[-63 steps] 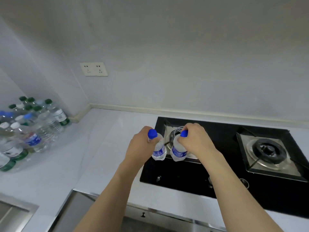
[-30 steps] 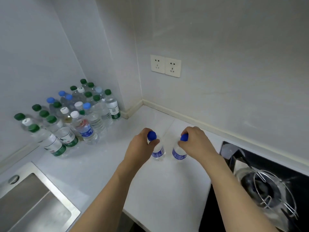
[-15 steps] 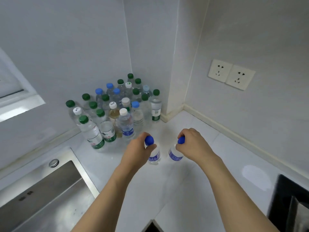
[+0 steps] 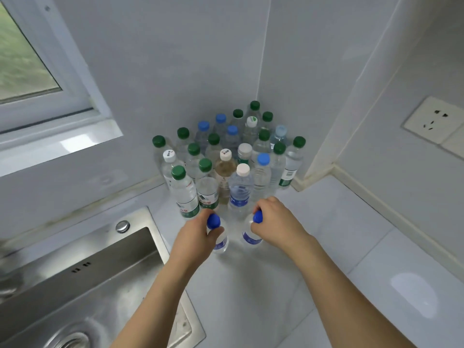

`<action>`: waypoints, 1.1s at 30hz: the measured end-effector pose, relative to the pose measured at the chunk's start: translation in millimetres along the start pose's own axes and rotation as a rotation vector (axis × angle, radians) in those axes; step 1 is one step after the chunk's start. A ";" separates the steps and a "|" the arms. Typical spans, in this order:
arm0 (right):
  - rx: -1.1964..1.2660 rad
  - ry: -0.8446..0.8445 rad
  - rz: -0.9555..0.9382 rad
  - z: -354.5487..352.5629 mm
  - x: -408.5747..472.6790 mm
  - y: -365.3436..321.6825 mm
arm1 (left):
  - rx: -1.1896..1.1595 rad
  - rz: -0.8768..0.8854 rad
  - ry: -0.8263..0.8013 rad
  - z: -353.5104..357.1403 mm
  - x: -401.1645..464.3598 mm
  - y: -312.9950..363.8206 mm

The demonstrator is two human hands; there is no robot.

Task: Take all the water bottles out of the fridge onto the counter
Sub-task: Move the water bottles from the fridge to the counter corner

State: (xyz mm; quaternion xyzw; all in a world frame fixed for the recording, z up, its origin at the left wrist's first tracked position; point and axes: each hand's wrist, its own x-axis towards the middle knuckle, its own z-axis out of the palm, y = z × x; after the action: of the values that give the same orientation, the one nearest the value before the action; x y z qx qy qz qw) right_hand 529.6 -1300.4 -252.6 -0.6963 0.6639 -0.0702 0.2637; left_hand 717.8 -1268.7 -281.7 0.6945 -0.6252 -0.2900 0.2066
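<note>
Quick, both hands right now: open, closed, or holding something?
Left hand: closed, holding the left blue-capped bottle near its neck.
Right hand: closed, holding the right blue-capped bottle near its neck.

Soft, even daylight came from the window [image 4: 22, 59] at upper left, leaving the scene bright. Pale glare patches lay on the desk [image 4: 411, 295] and the sink [image 4: 82, 280] rim. Shadows were faint. Wide-angle bending curved the wall edges; the view's edges looked slightly soft.
</note>
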 end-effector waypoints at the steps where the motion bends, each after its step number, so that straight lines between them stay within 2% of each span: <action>1: -0.006 -0.011 -0.011 5.4 6.5 -5.6 | -0.005 -0.003 0.010 -1.2 4.1 -5.0; 13: -0.094 -0.029 -0.196 44.4 52.3 -40.4 | -0.018 -0.027 0.074 -11.4 25.7 -38.0; 28: -0.046 0.122 -0.286 70.3 70.6 -40.1 | -0.018 0.034 0.133 -4.7 42.3 -49.9; 33: 0.024 0.225 -0.318 81.0 72.0 -32.9 | -0.003 0.030 0.160 -1.6 46.0 -54.5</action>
State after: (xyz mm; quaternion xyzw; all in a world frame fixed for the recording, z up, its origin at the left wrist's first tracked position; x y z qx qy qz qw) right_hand 603.0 -1348.1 -324.5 -0.7771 0.5698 -0.1963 0.1816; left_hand 762.0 -1307.0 -322.6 0.7057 -0.6165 -0.2317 0.2613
